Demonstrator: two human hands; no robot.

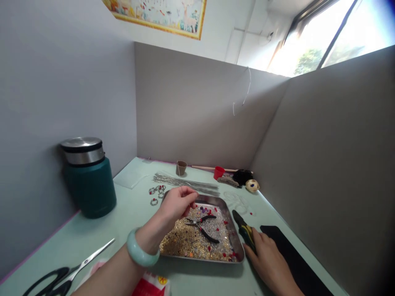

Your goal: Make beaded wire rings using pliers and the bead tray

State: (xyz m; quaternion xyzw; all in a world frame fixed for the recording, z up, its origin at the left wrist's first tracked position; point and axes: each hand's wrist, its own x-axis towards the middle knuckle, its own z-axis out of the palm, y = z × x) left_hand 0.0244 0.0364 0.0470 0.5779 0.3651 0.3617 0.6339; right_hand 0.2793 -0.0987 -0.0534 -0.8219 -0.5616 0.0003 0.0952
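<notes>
Over the left part of a metal tray [237, 242] of gold and clear beads is my left hand [180, 201], a bangle on its wrist. Its fingers are pinched together; what they hold, if anything, is too small to make out. Black-handled pliers [202, 226] lie open on the beads, with red beads scattered around. Right of the tray, my right hand [267, 255] has its fingers against a dark tool with yellow trim [245, 230], which lies on the table and is partly covered by the hand.
A teal flask [91, 185] and scissors [83, 265] are at the left. Behind the tray are thin wires [188, 183], beaded rings [154, 201], a brown cup [181, 167] and a red cup [219, 172]. A black phone-like slab [293, 255] lies at the right. Grey partitions enclose the table.
</notes>
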